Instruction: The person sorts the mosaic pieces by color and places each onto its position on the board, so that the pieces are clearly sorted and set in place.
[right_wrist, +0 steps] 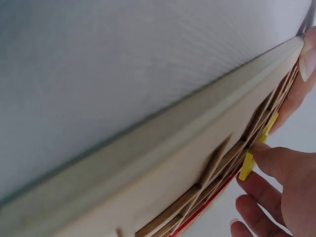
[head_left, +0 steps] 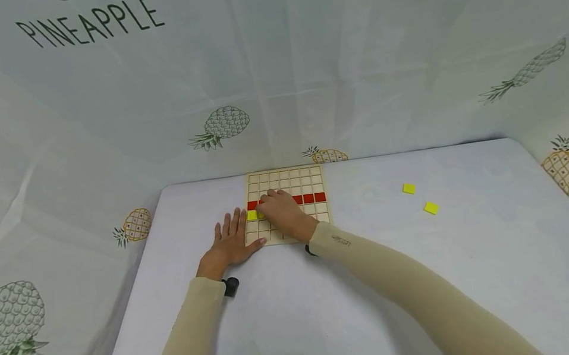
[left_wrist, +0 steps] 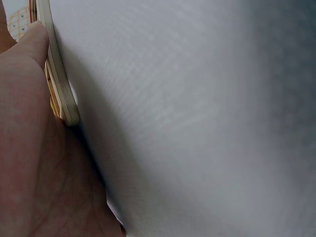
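A wooden grid board [head_left: 284, 174] lies at the table's far side, with a row of red square tiles [head_left: 309, 198] across it. One yellow tile [head_left: 251, 215] sits at the left, just below the red row. My right hand [head_left: 285, 213] is over the board, and in the right wrist view its thumb and forefinger pinch another yellow tile [right_wrist: 246, 167] at the grid. Spread flat on the table, my left hand [head_left: 227, 246] lies along the board's left side. Its thumb [left_wrist: 35, 42] touches the board's near left corner edge.
Two loose yellow tiles, one farther back [head_left: 409, 188] and one nearer [head_left: 431, 208], lie on the white table [head_left: 303, 319] to the right of the board. A pineapple-print sheet [head_left: 367, 70] hangs behind the table and covers its sides.
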### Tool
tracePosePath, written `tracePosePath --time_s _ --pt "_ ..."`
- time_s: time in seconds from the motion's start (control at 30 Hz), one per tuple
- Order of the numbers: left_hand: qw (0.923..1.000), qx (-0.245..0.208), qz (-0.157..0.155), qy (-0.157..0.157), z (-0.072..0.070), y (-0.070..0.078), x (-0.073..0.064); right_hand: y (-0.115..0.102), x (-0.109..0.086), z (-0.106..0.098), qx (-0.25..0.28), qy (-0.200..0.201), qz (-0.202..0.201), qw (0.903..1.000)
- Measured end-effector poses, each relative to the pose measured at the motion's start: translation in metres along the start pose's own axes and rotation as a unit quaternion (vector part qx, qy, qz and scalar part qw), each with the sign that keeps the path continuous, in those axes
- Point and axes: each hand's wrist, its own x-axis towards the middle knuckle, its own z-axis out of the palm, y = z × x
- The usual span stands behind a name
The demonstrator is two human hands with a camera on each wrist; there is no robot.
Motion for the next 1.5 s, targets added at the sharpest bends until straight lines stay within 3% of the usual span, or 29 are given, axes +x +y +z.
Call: tracePosePath --time_s 0.47,0.73,1.0,1.3,1.5 --pt "1.0 0.0 -0.005 -0.002 0.001 0.001 -0.001 -0.005 -0.008 -0.001 -0.058 -0.017 -0.002 0.9982" --pt "0.9999 0.002 -0.01 -0.004 0.003 -0.001 0.003 -0.002 -0.028 -0.001 -0.028 -0.021 0.0 0.9994" --pt "1.0 -0.003 -0.009 0.002 0.004 -0.002 0.003 0.02 -0.059 0.002 -0.022 0.017 0.012 0.9995" --pt "1.0 -0.004 0.0 -0.003 0.004 -0.005 0.002 0.055 -0.108 -0.001 0.04 0.083 0.014 0.9956" --pt "1.0 -0.004 0.006 -0.005 0.004 -0.005 0.003 0.078 -0.141 -0.004 0.039 0.108 0.034 0.9928"
